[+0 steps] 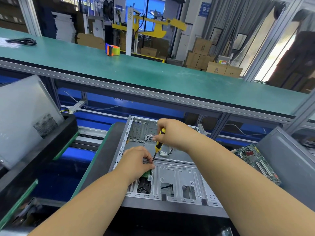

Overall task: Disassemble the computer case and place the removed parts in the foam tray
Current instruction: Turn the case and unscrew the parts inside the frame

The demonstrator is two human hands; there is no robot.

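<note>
An open grey computer case [177, 178] lies on its side in front of me, its bare metal tray and drive bay showing. My right hand [170, 133] grips the yellow-and-black handle of a screwdriver [158, 143], held nearly upright with its tip down at the case's inner bar. My left hand [138, 160] rests beside the tip, fingers curled round the shaft's lower end, above a small green board [148, 174]. A white connector [164, 153] on a black cable lies on the case floor.
A removed motherboard [255, 160] lies at the right against a grey panel [286, 160]. A silver side panel [25, 116] leans in a black foam tray [56, 142] at the left. A green shelf [153, 72] overhangs, carrying a tape dispenser [112, 50].
</note>
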